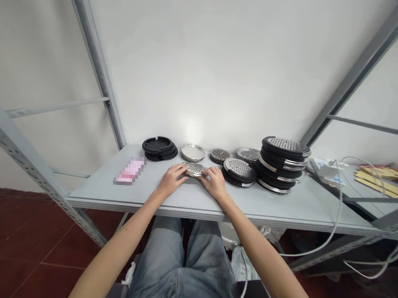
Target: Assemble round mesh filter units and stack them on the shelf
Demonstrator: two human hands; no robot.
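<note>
A round metal tray with a perforated disc (195, 168) in it lies at the middle of the table, between my hands. My left hand (172, 179) grips its left rim with bent fingers, the thumb on the near side. On the opposite rim, my right hand (214, 182) holds it the same way. Just behind stand stacked plain metal trays (192, 152) and a pile of small perforated discs (220, 155). Beside my right hand is a black-rimmed perforated disc assembly (239, 168).
Black rings (159, 146) are piled at the back left, near a blurred pink item (130, 170). A tall stack of black-rimmed discs (281, 164) stands to the right, by more perforated metal discs (248, 154). Metal shelf posts (96, 63) flank the table; a white cable (337, 218) hangs at right.
</note>
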